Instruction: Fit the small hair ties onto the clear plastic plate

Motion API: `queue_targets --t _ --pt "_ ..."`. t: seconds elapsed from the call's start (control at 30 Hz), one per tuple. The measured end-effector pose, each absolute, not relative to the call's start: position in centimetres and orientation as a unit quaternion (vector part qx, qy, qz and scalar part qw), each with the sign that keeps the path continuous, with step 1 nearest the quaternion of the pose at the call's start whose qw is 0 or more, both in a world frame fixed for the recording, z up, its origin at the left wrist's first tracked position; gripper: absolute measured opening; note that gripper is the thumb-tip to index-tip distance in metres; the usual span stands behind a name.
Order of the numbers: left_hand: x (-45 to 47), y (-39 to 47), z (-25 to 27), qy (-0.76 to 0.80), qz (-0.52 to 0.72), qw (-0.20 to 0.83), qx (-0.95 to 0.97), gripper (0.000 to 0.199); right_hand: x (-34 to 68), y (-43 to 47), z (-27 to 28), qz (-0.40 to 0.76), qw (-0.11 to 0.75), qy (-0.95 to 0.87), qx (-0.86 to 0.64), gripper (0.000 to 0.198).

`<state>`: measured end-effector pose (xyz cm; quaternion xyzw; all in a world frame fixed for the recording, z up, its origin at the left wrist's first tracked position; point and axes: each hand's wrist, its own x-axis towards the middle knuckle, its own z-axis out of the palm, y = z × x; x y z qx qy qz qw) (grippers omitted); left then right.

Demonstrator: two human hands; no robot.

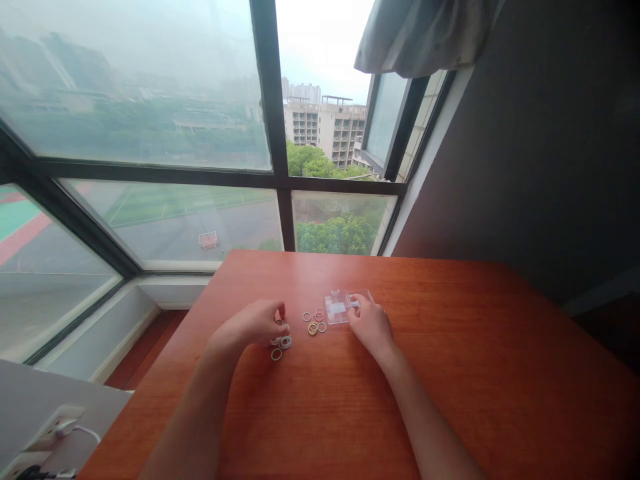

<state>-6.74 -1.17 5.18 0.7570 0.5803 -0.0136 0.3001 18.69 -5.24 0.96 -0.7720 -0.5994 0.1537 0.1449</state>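
Over a small cluster of rings [285, 342], some white and one yellowish, my left hand [253, 323] reaches in from the left. Its thumb and index finger are curved and apart; the other fingers are partly hidden, as are some of the rings. The rings look like small elastic hair ties. A clear plastic box [337, 309] lies to the right, with what looks like its lid raised. My right hand [371, 325] grips the right part of this box. Between the hands, beside the box, lies a second group of coloured rings [313, 328], yellowish, pink and greenish.
Everything lies on a reddish-brown wooden table [320, 413]. Beyond its far edge stands a dark-framed window [281, 180], with a grey curtain [425, 40] at upper right. A dark wall [520, 153] rises on the right. Sockets with plugs [60, 427] are low on the left.
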Motion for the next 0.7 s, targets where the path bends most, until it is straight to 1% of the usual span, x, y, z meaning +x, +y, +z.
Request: queue_targets --t 0.13,0.33,0.4,0.47,0.57,0.63,0.7 --pt "-3.9 -1.9 4.6 0.533 -0.001 0.278 0.799 0.017 18.5 -5.3 0.8 0.148 0.156 -0.6 -0.771 0.038" --pt "-1.6 -2.9 4.7 0.457 0.011 0.333 0.825 0.012 18.1 -5.2 0.4 0.137 0.171 -0.6 -0.769 0.04" --pt "-1.4 -2.9 4.7 0.437 0.023 0.33 0.836 0.012 18.1 -5.2 0.2 0.136 0.169 -0.598 -0.772 0.04" --pt "-1.4 -2.7 4.6 0.445 0.053 0.302 0.841 0.014 18.0 -5.1 0.1 0.135 0.172 -0.597 -0.772 0.041" --pt "-1.5 -2.2 3.9 0.484 0.099 0.231 0.838 0.02 17.9 -5.1 -0.1 0.141 0.188 -0.6 -0.765 0.042" --pt "-1.5 -1.9 3.5 0.496 0.099 0.195 0.84 0.021 17.9 -5.1 -0.1 0.151 0.205 -0.604 -0.755 0.043" --pt "-1.6 -1.8 3.2 0.492 0.085 0.182 0.847 0.019 17.9 -5.1 -0.1 0.157 0.226 -0.611 -0.742 0.043"
